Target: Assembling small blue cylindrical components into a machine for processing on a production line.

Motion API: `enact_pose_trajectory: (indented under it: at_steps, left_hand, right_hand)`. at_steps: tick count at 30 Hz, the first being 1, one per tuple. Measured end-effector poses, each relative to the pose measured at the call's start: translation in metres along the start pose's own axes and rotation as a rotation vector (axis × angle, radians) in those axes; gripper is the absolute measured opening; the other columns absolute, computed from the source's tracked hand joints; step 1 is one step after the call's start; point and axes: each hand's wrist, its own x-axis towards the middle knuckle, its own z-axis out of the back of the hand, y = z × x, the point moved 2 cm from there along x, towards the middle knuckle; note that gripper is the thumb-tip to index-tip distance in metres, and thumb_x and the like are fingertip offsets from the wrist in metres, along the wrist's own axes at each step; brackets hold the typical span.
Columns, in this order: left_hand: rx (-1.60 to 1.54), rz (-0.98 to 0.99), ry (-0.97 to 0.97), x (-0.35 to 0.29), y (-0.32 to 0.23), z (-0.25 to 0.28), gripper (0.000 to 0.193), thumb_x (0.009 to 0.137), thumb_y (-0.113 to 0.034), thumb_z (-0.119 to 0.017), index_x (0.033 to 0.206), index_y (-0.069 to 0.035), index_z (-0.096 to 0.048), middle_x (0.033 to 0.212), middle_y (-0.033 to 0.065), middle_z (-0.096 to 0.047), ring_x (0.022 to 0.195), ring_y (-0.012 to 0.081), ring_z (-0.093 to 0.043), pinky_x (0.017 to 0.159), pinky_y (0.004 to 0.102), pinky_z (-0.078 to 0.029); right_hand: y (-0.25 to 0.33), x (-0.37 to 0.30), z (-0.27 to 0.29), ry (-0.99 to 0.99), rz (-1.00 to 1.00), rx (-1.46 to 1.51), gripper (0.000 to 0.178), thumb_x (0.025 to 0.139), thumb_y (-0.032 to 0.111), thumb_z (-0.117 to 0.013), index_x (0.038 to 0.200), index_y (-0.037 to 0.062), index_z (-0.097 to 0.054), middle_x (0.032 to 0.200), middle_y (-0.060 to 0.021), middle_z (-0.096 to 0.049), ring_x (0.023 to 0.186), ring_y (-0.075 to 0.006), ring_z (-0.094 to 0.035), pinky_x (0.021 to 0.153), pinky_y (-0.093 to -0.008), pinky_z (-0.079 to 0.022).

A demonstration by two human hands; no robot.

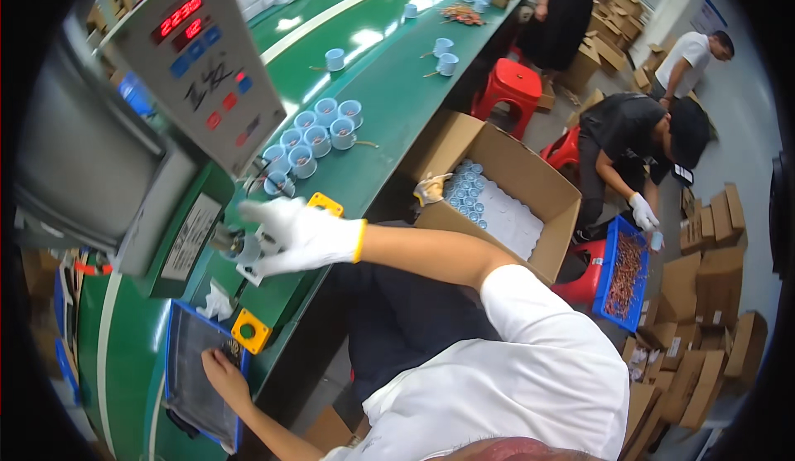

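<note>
My right hand (302,233), in a white glove with a yellow cuff, is closed around a light blue plastic cup (246,250). The cup sits under the working head of a bench machine (192,229), and the fingers partly hide it. Lower left, my bare left hand (222,371) reaches into a blue-rimmed tray (192,378). Its fingers are drawn together beside small dark parts (234,348); whatever they pinch is too small to make out. Just beyond the right hand stands a group of light blue cups (316,138) with small parts inside.
Yellow button boxes (251,331) flank the machine; its control panel (195,63) rises at left. More cups (445,63) stand along the green conveyor bench (389,105). An open carton (530,188) holds cups on my right. A seated co-worker (638,138) handles a cup over a blue crate (609,287).
</note>
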Motion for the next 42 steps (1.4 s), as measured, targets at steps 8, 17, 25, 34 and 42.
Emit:
enact_pose_trajectory:
  at_steps: [8, 17, 25, 34, 42]
  left_hand:
    - [-0.093, -0.038, -0.049, 0.004, 0.042, -0.012, 0.023, 0.117, -0.013, -0.056, 0.122, 0.010, -0.061, 0.099, 0.0281, -0.063, 0.088, 0.0392, -0.057, 0.085, 0.0466, -0.053]
    - [-0.029, 0.056, 0.039, 0.011, -0.017, -0.012, 0.018, 0.113, -0.014, -0.060, 0.112, 0.004, -0.064, 0.103, 0.0252, -0.068, 0.098, 0.0454, -0.066, 0.089, 0.0488, -0.052]
    - [-0.017, 0.090, 0.018, 0.016, -0.032, -0.009, 0.014, 0.110, -0.010, -0.062, 0.107, 0.003, -0.063, 0.100, 0.0224, -0.067, 0.093, 0.0412, -0.065, 0.086, 0.0474, -0.052]
    - [0.014, 0.119, -0.048, -0.009, -0.025, 0.011, 0.014, 0.110, -0.009, -0.061, 0.106, 0.004, -0.064, 0.099, 0.0224, -0.067, 0.094, 0.0430, -0.065, 0.087, 0.0487, -0.052]
    - [0.006, 0.069, -0.032, 0.009, -0.027, -0.005, 0.016, 0.111, -0.012, -0.061, 0.105, 0.002, -0.065, 0.096, 0.0232, -0.067, 0.091, 0.0438, -0.066, 0.084, 0.0492, -0.052]
  right_hand:
    - [-0.008, 0.040, -0.029, -0.236, 0.278, 0.087, 0.069, 0.079, 0.030, -0.088, 0.139, 0.0009, -0.072, 0.088, -0.0136, -0.080, 0.080, -0.0318, -0.080, 0.075, -0.0418, -0.063]
    - [-0.097, 0.062, 0.122, -0.788, 0.241, -0.378, 0.014, 0.092, 0.017, -0.079, 0.103, 0.0088, -0.079, 0.098, -0.0159, -0.078, 0.088, -0.0362, -0.076, 0.082, -0.0472, -0.061]
    - [-0.329, 0.234, 0.109, -0.136, -0.328, -0.800, 0.041, 0.101, 0.041, -0.066, 0.118, 0.0080, -0.083, 0.123, -0.0224, -0.081, 0.114, -0.0400, -0.079, 0.096, -0.0477, -0.062]
    - [-0.188, 0.136, 0.144, -0.260, -0.230, -0.721, 0.038, 0.101, 0.043, -0.067, 0.124, 0.0156, -0.081, 0.131, -0.0197, -0.078, 0.124, -0.0398, -0.072, 0.105, -0.0475, -0.058]
    - [-0.273, -0.014, 0.188, -0.294, -0.163, -0.769, 0.032, 0.100, 0.038, -0.075, 0.122, 0.0159, -0.082, 0.151, -0.0183, -0.069, 0.145, -0.0408, -0.058, 0.123, -0.0513, -0.047]
